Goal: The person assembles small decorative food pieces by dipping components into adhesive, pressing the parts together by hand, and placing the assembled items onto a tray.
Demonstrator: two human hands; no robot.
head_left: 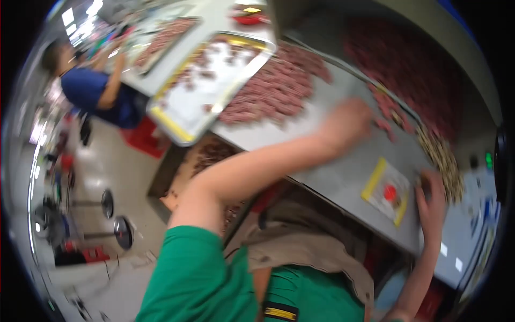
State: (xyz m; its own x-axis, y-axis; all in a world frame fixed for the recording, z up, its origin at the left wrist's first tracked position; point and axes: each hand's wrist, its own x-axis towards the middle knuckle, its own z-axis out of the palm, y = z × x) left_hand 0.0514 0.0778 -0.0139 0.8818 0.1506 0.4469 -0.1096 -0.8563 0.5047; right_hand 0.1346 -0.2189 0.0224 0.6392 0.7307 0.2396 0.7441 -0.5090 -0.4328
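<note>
My left hand [351, 123] reaches across the grey worktop [343, 153], near a few loose reddish-pink pieces [383, 104]. Motion smears its fingers, so their grip is unclear. To its left spreads a heap of small, elongated reddish-pink pieces [268, 88]. My right hand [433, 198] is at the worktop's right side, beside a row of slim beige pieces [437, 155]. Its thumb and fingers curl toward each other; anything between them is too small to make out. Just left of it lies a small white sheet with yellow edges [375, 185], bearing a round red piece [390, 192].
A white tray with yellow-edged ends [182, 115] holds scattered reddish pieces. Below it stands an open box [161, 182] with dark reddish pieces. A large reddish mass [407, 70] lies beyond the worktop's raised rim. A person in blue [99, 91] works at the far left.
</note>
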